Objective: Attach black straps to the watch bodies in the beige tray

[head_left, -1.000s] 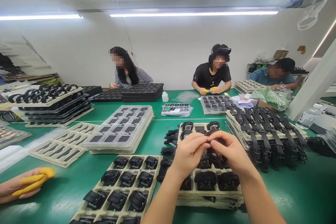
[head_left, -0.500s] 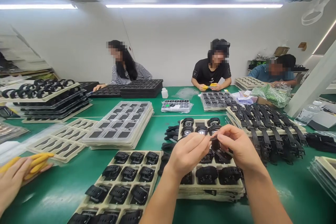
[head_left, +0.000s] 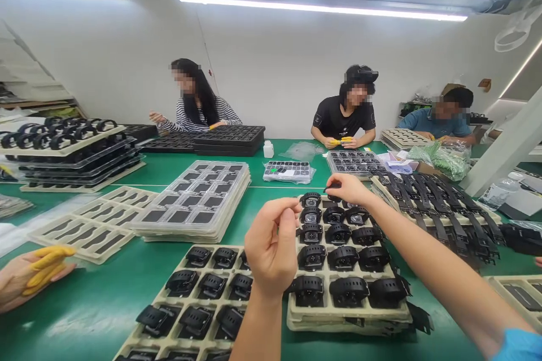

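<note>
My right hand [head_left: 348, 188] pinches a light, bendy black watch piece [head_left: 332, 186] at 12 o'clock over the tray [head_left: 347, 313]; my left hand [head_left: 271, 248] curls loosely, seemingly empty.

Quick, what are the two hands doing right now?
Left hand: raised over the trays, fingers pinched together; anything held cannot be told.
Right hand: reaching out, pinching a small black part above the far row of the watch tray.
</note>
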`<state>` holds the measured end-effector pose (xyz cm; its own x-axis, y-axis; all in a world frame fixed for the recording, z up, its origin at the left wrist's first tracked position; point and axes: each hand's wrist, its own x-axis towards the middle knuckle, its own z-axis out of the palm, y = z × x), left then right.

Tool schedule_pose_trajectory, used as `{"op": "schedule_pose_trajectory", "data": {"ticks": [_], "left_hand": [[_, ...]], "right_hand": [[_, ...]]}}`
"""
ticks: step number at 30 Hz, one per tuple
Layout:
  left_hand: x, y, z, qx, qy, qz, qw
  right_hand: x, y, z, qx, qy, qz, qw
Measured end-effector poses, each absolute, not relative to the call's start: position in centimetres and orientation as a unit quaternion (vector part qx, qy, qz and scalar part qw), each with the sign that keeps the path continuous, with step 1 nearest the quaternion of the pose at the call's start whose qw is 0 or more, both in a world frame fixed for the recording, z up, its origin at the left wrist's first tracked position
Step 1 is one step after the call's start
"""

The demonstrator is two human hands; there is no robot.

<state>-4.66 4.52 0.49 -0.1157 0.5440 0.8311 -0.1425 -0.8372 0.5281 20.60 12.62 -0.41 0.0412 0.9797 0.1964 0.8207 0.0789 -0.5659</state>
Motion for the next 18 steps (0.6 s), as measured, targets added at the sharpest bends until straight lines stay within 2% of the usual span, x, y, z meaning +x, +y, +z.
{"op": "schedule_pose_trajectory", "data": {"ticks": [6, 10, 14, 18], "left_hand": [[-5.0, 4.2, 0.4, 0.613, 0.167, 0.729, 0.255], [-5.1, 4.1, 0.4, 0.617, 0.168, 0.727, 0.251], [-5.0, 4.0, 0.5, 0.619, 0.166, 0.725, 0.254], [-4.7, 3.7, 0.6, 0.623, 0.169, 0.719, 0.257]], "right_hand": [[20.8, 15.5, -2.8, -0.653, -0.732, 0.162, 0.107], [21.5, 15.0, -2.0, -0.644, -0.747, 0.146, 0.070], [24.3, 13.4, -0.6, -0.696, -0.710, 0.103, 0.037], [26.7, 11.6, -0.2, -0.734, -0.670, 0.110, -0.005]]}}
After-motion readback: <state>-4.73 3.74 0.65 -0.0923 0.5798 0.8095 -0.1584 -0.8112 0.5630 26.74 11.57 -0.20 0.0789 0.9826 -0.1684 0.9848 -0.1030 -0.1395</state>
